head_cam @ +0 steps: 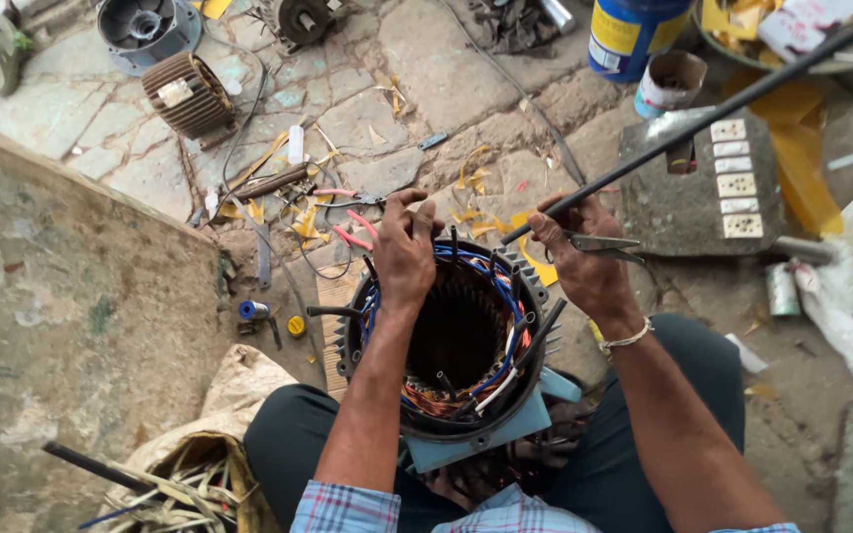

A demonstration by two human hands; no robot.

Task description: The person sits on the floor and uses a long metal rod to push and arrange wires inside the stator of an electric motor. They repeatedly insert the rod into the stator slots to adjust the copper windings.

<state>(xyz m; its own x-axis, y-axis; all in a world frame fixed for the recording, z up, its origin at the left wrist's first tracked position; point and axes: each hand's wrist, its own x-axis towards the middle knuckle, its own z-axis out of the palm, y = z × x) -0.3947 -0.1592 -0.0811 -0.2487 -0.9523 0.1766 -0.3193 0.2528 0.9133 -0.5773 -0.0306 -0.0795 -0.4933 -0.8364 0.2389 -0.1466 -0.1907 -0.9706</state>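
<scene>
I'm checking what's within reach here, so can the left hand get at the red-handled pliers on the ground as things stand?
Probably yes. The red-handled pliers lie in the open on the stone floor just beyond the motor stator, close to the left hand, and nothing covers them. That hand would have to let go of the stator's windings.

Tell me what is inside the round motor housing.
Inside the motor housing: blue wires along the rim, copper windings near the lower edge, dark slotted core. The left hand covers the upper-left rim; the bottom stays dark.
</scene>
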